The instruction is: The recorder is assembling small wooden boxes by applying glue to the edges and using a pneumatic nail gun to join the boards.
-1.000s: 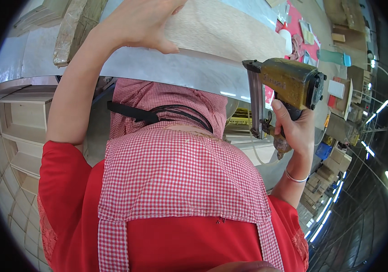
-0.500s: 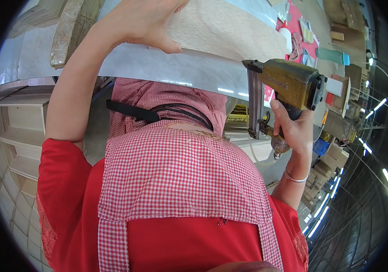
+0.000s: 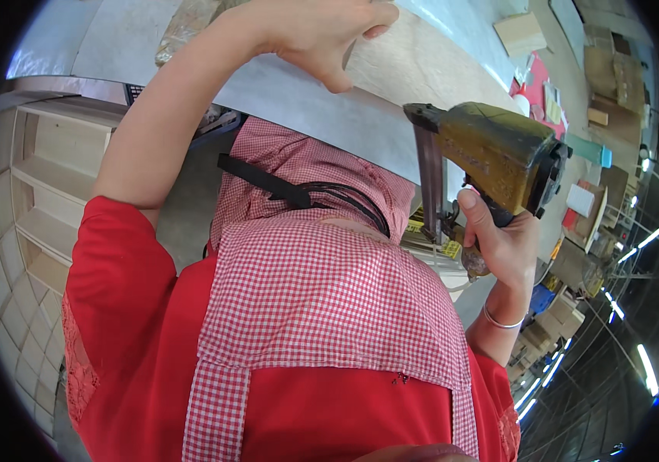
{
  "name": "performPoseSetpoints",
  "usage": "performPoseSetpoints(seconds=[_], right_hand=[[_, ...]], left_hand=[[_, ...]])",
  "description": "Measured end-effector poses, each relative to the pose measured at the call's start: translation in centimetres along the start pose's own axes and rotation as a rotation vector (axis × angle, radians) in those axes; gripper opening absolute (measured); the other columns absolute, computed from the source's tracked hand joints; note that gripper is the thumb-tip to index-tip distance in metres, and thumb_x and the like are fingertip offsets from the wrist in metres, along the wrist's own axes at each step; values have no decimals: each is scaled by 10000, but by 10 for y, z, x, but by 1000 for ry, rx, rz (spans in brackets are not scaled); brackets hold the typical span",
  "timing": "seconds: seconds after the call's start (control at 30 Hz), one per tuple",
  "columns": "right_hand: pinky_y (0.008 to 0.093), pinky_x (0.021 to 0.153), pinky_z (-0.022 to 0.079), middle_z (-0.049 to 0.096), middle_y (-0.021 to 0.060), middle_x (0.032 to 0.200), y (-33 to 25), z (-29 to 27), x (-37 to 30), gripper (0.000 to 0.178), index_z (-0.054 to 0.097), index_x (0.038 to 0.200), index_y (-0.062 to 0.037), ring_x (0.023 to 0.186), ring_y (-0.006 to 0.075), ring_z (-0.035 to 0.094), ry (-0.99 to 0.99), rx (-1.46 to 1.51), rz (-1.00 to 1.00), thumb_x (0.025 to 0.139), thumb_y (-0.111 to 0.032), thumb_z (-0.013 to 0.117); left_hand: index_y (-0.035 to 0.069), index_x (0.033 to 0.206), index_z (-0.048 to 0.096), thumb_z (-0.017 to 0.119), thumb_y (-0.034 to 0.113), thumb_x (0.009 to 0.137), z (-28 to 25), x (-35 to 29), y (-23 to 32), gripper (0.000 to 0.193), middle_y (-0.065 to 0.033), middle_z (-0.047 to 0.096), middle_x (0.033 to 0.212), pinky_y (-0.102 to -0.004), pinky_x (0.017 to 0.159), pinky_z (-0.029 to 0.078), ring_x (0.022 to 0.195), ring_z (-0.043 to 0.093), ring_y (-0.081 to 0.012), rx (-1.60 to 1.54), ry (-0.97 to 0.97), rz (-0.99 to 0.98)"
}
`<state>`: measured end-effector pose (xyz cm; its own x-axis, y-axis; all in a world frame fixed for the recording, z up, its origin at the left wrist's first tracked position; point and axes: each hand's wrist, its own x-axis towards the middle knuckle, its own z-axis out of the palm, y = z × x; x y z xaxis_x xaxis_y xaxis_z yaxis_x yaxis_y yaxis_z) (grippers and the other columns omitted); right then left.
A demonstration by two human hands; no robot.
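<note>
My right hand (image 3: 505,245) is wrapped round the grip of a worn, yellow-brown air nail gun (image 3: 491,150) with a dark magazine. The gun's nose points left, close to the near edge of a pale wooden board (image 3: 429,65) on the bench. Over the left part of that board is my left hand (image 3: 321,38), thumb and fingers spread apart. Its thumb is by the board's near edge. A thin grey-brown sliver shows between thumb and fingers; I cannot tell what it is. The upper part of this hand is near the picture's edge.
The bench top (image 3: 291,108) is covered in grey sheet. A tape-wrapped block (image 3: 183,35) lies behind my left forearm. At the far right are a small wooden piece (image 3: 519,35), a pink sheet (image 3: 533,85) and a teal bottle (image 3: 587,148). Pale shelves (image 3: 56,177) stand at lower left.
My left hand has shifted right across the board, its thumb still apart from the fingers. The nail gun stays in my right hand, tilted slightly more. The whole view has turned a little.
</note>
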<state>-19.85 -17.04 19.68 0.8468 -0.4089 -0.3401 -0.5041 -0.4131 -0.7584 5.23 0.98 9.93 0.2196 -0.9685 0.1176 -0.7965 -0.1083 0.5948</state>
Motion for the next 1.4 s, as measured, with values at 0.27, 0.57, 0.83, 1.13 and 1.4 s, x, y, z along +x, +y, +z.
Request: performPoseSetpoints(seconds=[0.27,0.57,0.83,1.13,1.4], right_hand=[[237,448,426,613,20,717,-9,-14,0,300,665,1002,25,514,79,540,-99,-6,-78,871,-219,781],[239,435,414,614,20,719,-15,-3,5,286,675,977,21,508,77,535,-85,34,-56,874,-225,779],[239,434,421,620,24,725,-25,-1,11,254,674,951,20,509,78,541,-134,-62,-32,872,-198,778],[238,428,413,602,15,723,10,-16,-12,269,619,1058,21,489,79,530,42,-47,-138,886,-149,738],[252,402,423,595,31,740,48,-41,-46,309,532,1123,11,459,90,526,250,32,85,889,-77,714]], left_hand=[[17,909,490,822,312,562,-10,16,43,564,-224,492,1040,-460,851,416,1024,499,-393,51,17,-57],[12,936,498,825,324,561,-8,12,31,587,-262,483,1129,-474,906,407,1082,487,-414,-3,26,-60],[0,1066,531,808,319,583,13,-7,29,642,-265,529,1224,-473,948,427,1135,518,-415,244,250,-12],[-21,1471,332,848,572,597,80,-88,90,1176,-264,453,1330,-523,1040,364,1237,442,-452,118,462,-594],[8,1215,607,652,316,899,127,-21,75,444,-170,606,1137,-392,840,498,923,618,-298,-577,439,-272]])
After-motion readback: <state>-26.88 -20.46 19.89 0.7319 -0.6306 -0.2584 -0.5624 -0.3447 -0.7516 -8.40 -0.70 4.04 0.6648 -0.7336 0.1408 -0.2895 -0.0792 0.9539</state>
